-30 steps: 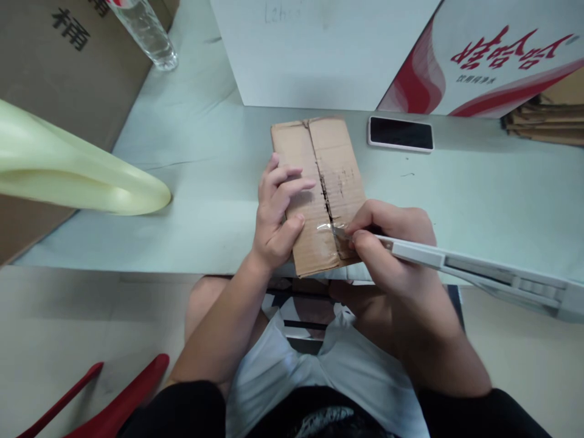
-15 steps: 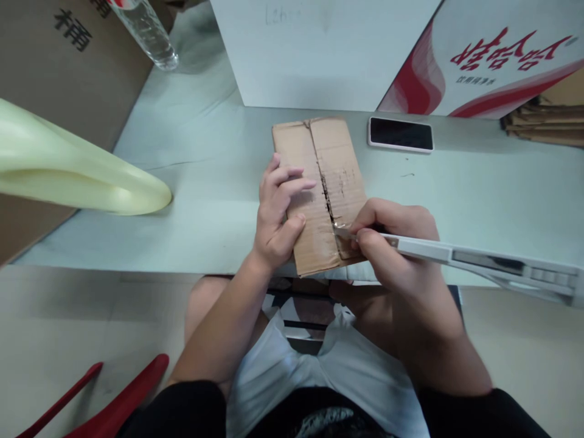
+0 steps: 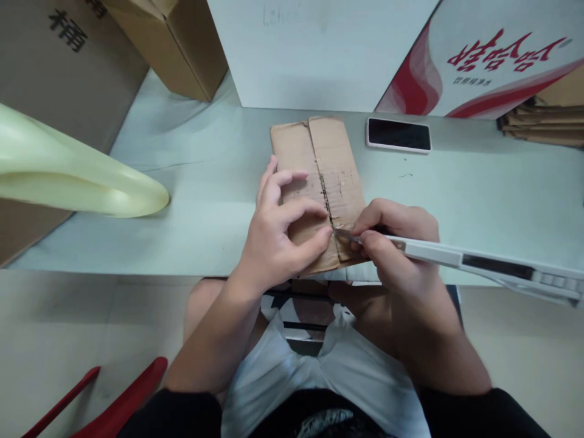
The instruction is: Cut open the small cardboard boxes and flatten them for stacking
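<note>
A small brown cardboard box (image 3: pixel 335 152) lies flat on the pale table (image 3: pixel 479 194), its taped centre seam running away from me. My left hand (image 3: pixel 278 228) rests on the box's near left half, fingers curled and thumb pressed near the seam. My right hand (image 3: pixel 392 243) is closed on a long white utility knife (image 3: pixel 479 261). The blade tip touches the seam at the near end of the box.
A black phone (image 3: pixel 398 134) lies beyond the box to the right. A pale green curved plastic thing (image 3: pixel 77 179) sits at left. Brown cartons (image 3: pixel 173 42) stand at the far left, a red and white carton (image 3: pixel 493 55) and flat cardboard stack (image 3: pixel 542 121) at far right.
My left hand slid right toward the seam, thumb now beside the blade. A brown carton has appeared at the far left where a clear bottle stood. The knife barely moved.
</note>
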`<action>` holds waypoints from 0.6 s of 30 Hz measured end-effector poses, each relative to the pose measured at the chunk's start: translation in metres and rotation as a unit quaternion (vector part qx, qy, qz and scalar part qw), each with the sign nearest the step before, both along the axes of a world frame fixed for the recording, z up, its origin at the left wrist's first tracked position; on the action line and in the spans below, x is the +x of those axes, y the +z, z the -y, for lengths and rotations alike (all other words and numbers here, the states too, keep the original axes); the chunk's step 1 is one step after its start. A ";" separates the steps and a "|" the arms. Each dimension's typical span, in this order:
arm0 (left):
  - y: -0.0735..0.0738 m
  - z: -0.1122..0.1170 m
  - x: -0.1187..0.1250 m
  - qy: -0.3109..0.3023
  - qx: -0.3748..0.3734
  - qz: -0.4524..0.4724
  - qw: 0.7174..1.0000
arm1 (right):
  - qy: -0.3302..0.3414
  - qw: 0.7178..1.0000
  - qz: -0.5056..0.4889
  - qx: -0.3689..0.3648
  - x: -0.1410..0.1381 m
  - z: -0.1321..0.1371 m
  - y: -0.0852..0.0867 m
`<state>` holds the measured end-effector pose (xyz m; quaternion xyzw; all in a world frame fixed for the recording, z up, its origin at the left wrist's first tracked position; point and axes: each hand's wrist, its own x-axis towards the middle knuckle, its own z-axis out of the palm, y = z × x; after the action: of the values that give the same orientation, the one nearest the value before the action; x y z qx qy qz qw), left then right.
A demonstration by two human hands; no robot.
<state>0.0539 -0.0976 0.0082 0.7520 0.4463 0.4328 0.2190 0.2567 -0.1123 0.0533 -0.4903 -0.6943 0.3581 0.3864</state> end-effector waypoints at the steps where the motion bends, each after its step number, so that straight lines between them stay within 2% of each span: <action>1: 0.005 0.002 0.001 0.000 -0.012 -0.005 1.000 | 0.003 1.000 0.004 0.004 0.000 0.000 0.001; 5: 0.014 0.004 0.004 -0.003 -0.044 -0.016 0.999 | -0.003 1.000 0.014 0.000 -0.001 0.001 0.005; 18: 0.011 0.006 0.011 0.041 -0.108 0.005 0.993 | -0.005 0.999 0.018 0.037 -0.004 -0.003 0.001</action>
<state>0.0649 -0.1035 0.0192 0.7030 0.5199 0.3944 0.2828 0.2526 -0.1097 0.0542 -0.4856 -0.7115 0.3209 0.3935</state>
